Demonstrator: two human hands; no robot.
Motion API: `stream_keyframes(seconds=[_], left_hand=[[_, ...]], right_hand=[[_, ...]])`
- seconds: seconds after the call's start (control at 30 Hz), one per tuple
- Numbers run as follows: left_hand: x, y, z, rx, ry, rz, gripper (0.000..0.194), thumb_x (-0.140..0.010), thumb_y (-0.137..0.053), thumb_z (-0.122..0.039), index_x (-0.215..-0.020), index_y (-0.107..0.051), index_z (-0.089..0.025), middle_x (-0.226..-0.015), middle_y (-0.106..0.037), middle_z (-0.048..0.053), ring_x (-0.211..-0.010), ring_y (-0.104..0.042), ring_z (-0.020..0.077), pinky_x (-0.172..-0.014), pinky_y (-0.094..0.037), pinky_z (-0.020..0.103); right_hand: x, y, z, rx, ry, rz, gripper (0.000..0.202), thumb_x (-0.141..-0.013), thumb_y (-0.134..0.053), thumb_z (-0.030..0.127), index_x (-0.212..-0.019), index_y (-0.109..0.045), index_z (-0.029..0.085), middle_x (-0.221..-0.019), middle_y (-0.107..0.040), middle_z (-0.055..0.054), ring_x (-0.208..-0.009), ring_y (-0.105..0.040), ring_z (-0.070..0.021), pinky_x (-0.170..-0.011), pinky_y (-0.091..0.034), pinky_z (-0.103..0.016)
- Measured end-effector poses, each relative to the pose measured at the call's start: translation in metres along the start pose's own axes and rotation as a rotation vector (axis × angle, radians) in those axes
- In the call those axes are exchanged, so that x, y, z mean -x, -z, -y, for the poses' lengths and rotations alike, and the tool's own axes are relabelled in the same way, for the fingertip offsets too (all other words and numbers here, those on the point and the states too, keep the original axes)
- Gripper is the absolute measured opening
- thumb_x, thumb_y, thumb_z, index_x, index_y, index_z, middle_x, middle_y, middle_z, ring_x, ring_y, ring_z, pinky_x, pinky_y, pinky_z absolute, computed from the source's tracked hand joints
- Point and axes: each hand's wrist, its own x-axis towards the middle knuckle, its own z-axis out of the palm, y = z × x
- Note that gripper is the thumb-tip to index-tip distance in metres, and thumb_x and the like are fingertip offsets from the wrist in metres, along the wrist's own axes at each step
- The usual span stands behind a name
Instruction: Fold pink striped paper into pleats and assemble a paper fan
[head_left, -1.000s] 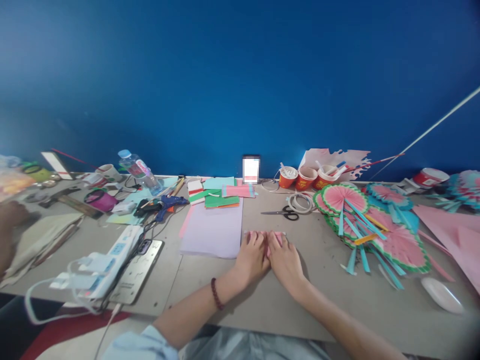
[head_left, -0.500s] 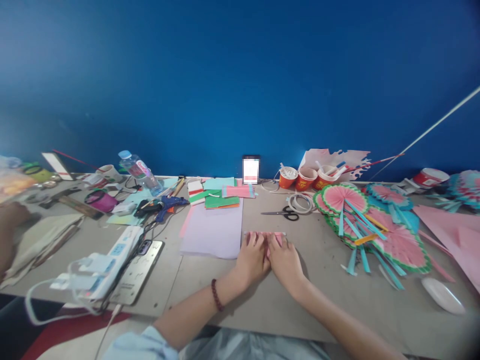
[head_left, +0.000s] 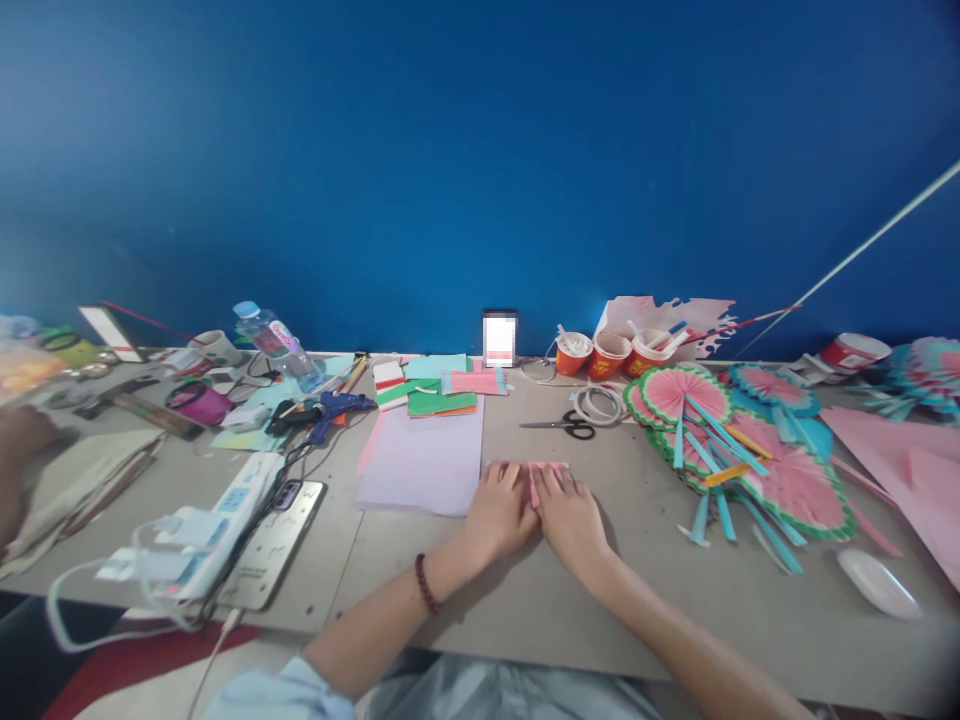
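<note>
Our left hand [head_left: 498, 510] has slid slightly left, away from our right hand [head_left: 570, 515], baring more of the pink paper [head_left: 534, 487] between them. We press the fingers of both down on it, flat on the bench [head_left: 420, 585] before the scissors [head_left: 576, 430]; whether we pinch it, we cannot tell.

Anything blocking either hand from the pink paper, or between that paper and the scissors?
Nothing visible either way. The left hand and right hand are already on the pink paper. Between its far edge and the scissors, only tabletop shows. What's under the palms is hidden.
</note>
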Motion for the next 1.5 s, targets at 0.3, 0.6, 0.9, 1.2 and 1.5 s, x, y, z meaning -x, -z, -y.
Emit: stream_keyframes(seconds=[0.3,0.6,0.9,1.2,1.5], left_hand=[[-0.02,0.015,0.06,0.118,-0.206,0.082,0.028,-0.092,-0.038,-0.019,-0.105,-0.063,-0.023,-0.101,-0.064,0.004,-0.096,-0.055,0.0154,-0.086,-0.042,0.029],[-0.021,0.02,0.065,0.163,0.109,0.006,0.02,-0.088,-0.049,-0.023,-0.09,-0.069,-0.025,-0.094,-0.065,0.003,-0.095,-0.054,0.0185,-0.086,-0.036,0.036],[-0.022,0.02,0.061,0.204,0.165,-0.002,0.012,-0.086,-0.054,-0.023,-0.086,-0.066,-0.023,-0.091,-0.066,0.001,-0.095,-0.054,0.0188,-0.085,-0.034,0.035],[-0.017,0.011,0.056,0.133,0.132,-0.054,0.015,-0.089,-0.048,-0.02,-0.088,-0.063,-0.021,-0.092,-0.062,0.002,-0.092,-0.053,0.0188,-0.082,-0.034,0.035],[-0.018,0.008,0.058,0.333,0.114,-0.113,0.017,-0.087,-0.048,-0.017,-0.093,-0.065,-0.018,-0.09,-0.061,0.005,-0.084,-0.056,0.0173,-0.076,-0.041,0.03]], right_hand=[[0.002,-0.006,0.003,0.092,0.018,-0.043,0.042,-0.079,-0.046,0.0,-0.118,-0.059,0.008,-0.118,-0.06,-0.018,-0.109,-0.056,-0.0318,-0.08,-0.049,-0.039],[0.0,-0.007,0.001,0.055,0.018,-0.032,0.039,-0.08,-0.045,0.003,-0.115,-0.061,0.01,-0.118,-0.06,-0.017,-0.109,-0.055,-0.0309,-0.076,-0.049,-0.038],[0.002,-0.003,0.0,0.061,0.028,-0.038,0.037,-0.079,-0.047,0.002,-0.111,-0.063,0.012,-0.119,-0.06,-0.015,-0.109,-0.055,-0.0308,-0.075,-0.048,-0.037],[-0.006,0.006,-0.006,-0.055,-0.024,0.03,0.038,-0.083,-0.046,0.01,-0.12,-0.056,0.01,-0.112,-0.062,-0.015,-0.108,-0.054,-0.0271,-0.082,-0.044,-0.037],[-0.01,0.011,-0.021,-0.24,-0.027,0.004,0.029,-0.085,-0.05,0.019,-0.113,-0.059,0.018,-0.108,-0.062,-0.009,-0.096,-0.053,-0.0251,-0.077,-0.039,-0.036]])
